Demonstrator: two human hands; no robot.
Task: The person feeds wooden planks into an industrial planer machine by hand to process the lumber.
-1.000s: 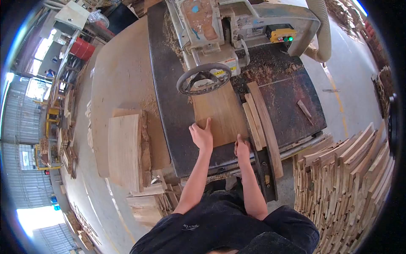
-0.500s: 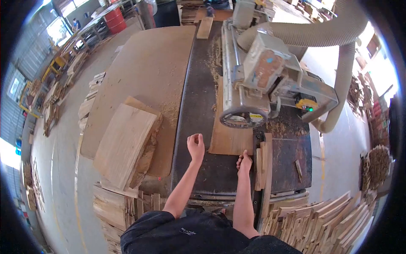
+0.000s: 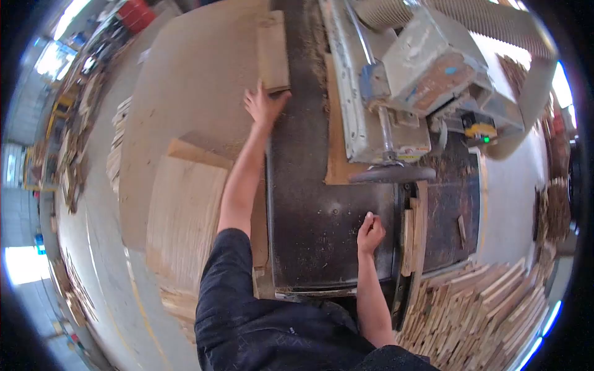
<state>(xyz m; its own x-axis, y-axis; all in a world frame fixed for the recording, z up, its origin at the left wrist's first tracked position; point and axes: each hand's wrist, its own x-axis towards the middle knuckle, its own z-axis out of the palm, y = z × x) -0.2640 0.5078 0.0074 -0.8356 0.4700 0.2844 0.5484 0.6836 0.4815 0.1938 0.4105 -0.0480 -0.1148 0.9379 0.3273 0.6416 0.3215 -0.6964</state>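
My left hand (image 3: 265, 108) reaches far forward with its fingers spread. Its fingertips meet the near end of a wooden board (image 3: 273, 52), which lies along the left edge of the dark machine table (image 3: 328, 247). My right hand (image 3: 371, 235) hovers over that table with its fingers curled and nothing visible in them. Ahead of it, a second board (image 3: 337, 164) lies partly hidden beneath the woodworking machine (image 3: 390, 136). The machine's handwheel (image 3: 393, 174) sits over the near right corner of this board.
Wide wooden boards (image 3: 185, 204) are stacked on the brown side panel (image 3: 185, 80) at left. Narrow strips (image 3: 408, 241) stand along the guide rail at right. Many cut strips (image 3: 476, 309) are piled at lower right. A ribbed hose (image 3: 482, 25) runs above the machine.
My left hand has moved forward to the far board, which is now closer. My right hand has come away from the board under the machine, and that board has advanced farther in. My view has shifted.
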